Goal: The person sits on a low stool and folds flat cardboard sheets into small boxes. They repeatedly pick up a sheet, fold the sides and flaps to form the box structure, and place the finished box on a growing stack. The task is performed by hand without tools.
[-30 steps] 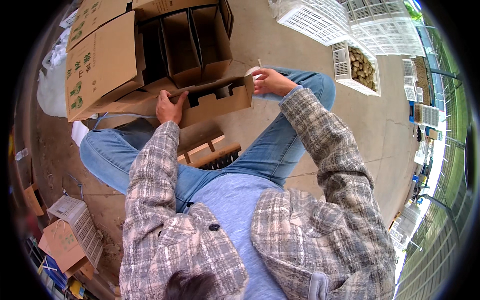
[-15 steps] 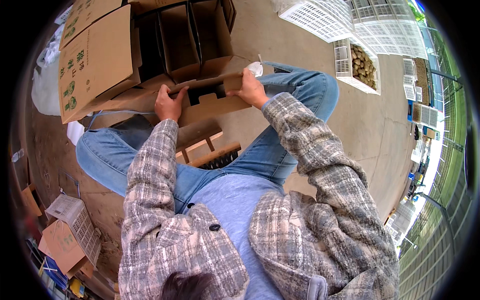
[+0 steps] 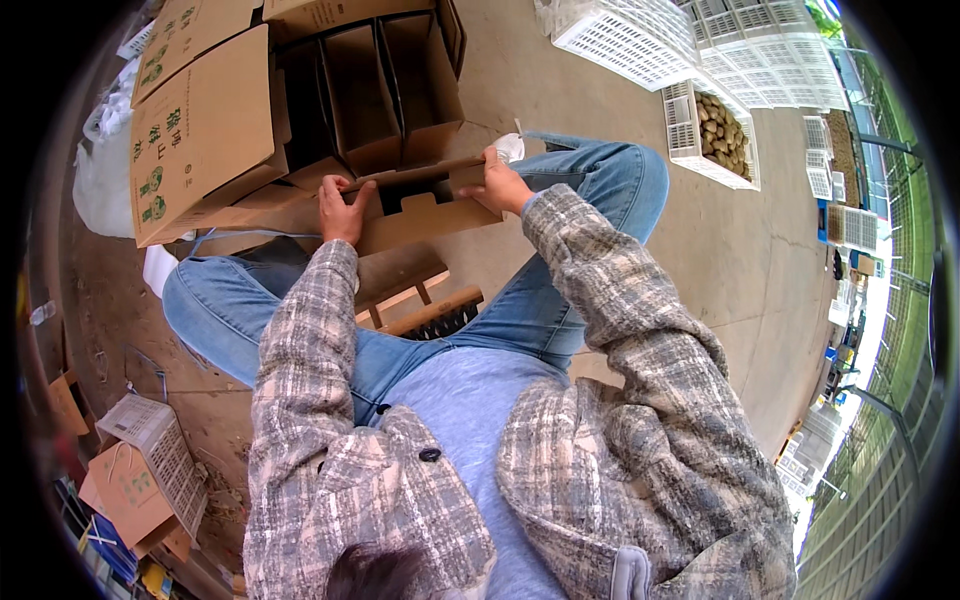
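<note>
A folded cardboard insert is hanging over the person's knees, just near of the open cardboard box. The left hand is clamping its left end, fingers curled over the top edge; the right hand is gripping its right end. Far to the right, a white crate of brown produce is sitting on the concrete floor.
</note>
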Tool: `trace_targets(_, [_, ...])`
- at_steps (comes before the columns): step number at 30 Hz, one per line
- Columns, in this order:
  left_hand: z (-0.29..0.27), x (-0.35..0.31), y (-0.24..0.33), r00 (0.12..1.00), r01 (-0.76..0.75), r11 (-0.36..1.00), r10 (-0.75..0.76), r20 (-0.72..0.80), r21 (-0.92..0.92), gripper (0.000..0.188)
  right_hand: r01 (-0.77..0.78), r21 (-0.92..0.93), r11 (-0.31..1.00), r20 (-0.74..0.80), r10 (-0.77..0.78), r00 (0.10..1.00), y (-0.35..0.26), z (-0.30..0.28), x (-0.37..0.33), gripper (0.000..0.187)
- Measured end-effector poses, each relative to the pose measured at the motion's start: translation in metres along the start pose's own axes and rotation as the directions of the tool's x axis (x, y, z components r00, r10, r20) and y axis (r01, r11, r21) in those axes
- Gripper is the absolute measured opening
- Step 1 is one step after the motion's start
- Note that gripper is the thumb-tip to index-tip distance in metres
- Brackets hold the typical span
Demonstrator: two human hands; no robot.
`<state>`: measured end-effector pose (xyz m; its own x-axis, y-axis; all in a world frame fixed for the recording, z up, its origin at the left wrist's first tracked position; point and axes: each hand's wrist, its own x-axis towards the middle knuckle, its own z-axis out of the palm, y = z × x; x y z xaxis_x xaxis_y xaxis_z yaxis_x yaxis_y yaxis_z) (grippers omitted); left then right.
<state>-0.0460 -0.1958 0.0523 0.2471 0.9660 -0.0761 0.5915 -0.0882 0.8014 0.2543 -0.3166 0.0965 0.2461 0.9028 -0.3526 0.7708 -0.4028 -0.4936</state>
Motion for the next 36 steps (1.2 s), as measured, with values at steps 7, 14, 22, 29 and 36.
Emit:
trace_targets(7, [-0.037, 0.012, 0.001, 0.701, 0.619, 0.653, -0.208, 0.683, -0.437, 0.064, -0.443, 0.355, 0.823, 0.611, 0.154, 0.776, -0.027, -0.053, -0.009, 0.103])
trace_targets(14, [-0.048, 0.015, -0.017, 0.580, 0.565, 0.778, -0.139, 0.802, -0.274, 0.069, -0.649, 0.461, 0.605, 0.769, 0.092, 0.632, -0.010, -0.046, -0.008, 0.123])
trace_targets(22, [-0.052, 0.009, -0.018, 0.574, 0.512, 0.816, -0.093, 0.813, -0.268, 0.071, -0.582, 0.463, 0.669, 0.746, 0.061, 0.663, -0.022, -0.049, -0.017, 0.122])
trace_targets(29, [-0.042, -0.003, -0.005, 0.817, -0.017, 0.992, 0.086, 0.570, -0.126, 0.075, 0.112, -0.017, 0.994, 0.382, -0.097, 0.919, -0.010, -0.021, -0.012, 0.109])
trace_targets(36, [-0.045, -0.013, 0.029, 0.900, -0.117, 0.983, 0.045, 0.433, 0.142, 0.073, 0.091, -0.143, 0.986, 0.112, -0.075, 0.991, -0.005, -0.002, -0.012, 0.093])
